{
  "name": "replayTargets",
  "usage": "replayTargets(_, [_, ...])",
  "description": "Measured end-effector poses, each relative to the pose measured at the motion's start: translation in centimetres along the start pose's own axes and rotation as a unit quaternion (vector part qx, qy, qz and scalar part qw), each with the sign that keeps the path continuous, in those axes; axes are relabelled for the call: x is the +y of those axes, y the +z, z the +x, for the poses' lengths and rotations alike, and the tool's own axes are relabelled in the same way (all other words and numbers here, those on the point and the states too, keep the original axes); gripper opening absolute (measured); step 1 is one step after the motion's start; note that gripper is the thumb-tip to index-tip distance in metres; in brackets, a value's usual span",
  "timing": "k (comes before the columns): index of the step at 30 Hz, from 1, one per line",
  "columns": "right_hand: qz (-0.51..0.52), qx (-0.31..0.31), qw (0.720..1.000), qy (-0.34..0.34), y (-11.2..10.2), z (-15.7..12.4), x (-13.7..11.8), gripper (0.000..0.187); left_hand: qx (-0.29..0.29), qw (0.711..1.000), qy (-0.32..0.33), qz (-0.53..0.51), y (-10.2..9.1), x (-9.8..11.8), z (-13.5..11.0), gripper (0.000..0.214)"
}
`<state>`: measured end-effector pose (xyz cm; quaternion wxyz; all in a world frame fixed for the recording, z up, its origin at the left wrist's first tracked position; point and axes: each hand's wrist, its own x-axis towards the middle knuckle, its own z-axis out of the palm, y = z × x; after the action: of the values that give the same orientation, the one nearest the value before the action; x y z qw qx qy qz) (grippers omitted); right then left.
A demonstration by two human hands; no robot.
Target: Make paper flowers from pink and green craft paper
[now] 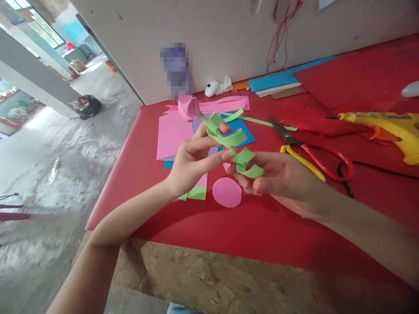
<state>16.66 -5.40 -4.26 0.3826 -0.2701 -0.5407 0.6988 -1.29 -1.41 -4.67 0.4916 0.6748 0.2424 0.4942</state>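
Where behind left hand [193, 162], stem [204, 118] invisible.

A whitish partition [216, 43] rises behind the red-covered counter [144, 139], along whose near side runs a mottled brown strip [203, 270]. To the left spreads a grey concrete floor [62, 174], patched with glare, where a pale pillar [39, 74] stands; beyond it, daylight enters through windows [47, 30] at the upper left.

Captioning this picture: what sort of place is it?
Probably a craft workspace: a yellow plastic glue gun, metal scissors with red and yellow handles, and a flat pink paper disc.
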Motion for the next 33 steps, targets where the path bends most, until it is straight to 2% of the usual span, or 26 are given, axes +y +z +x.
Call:
replayTargets(3, [-0.082,0.035,0.996,-0.009,0.1,-0.2,0.0,0.032,0.018,0.999,0.027,0.013,0.1,0.0,0.0,0.009])
replayTargets(7, [-0.211,0.113,0.970,-0.048,0.5,-0.3,0.0,0.028,0.045,0.995,0.075,0.056,0.2,-0.1,-0.1,0.006])
replayTargets(9, [-0.230,0.124,0.964,-0.059,0.6,-0.3,0.0,0.032,0.033,0.992,0.099,0.065,0.2,-0.1,-0.1,0.003])
replayTargets(13, [-0.223,0.113,0.967,-0.058,0.7,-0.4,-0.3,0.036,-0.004,0.984,0.150,0.100,0.1,0.1,0.0,0.011])
replayTargets(16, [-0.205,0.101,0.972,-0.059,0.9,-0.4,-0.6,0.038,-0.004,0.980,0.168,0.112,0.1,0.2,0.0,0.011])
replayTargets(21, [-0.218,0.079,0.972,-0.028,0.7,-0.2,-0.2,0.033,0.001,0.985,0.144,0.090,0.0,0.0,0.1,0.008])
replayTargets(26, [-0.319,0.044,0.947,0.018,-1.1,0.6,1.2,0.023,0.020,0.994,0.077,0.080,-0.7,-0.2,0.0,0.003])
replayTargets(30, [-0.286,0.021,0.958,0.025,-2.2,1.0,1.5,0.033,0.013,0.994,0.041,0.096,-1.1,-0.3,-0.6,0.002])
replayTargets(33, [-0.276,0.034,0.960,-0.001,-1.9,1.0,1.3,0.035,-0.016,0.992,0.051,0.113,-1.3,-0.5,-1.2,0.008])
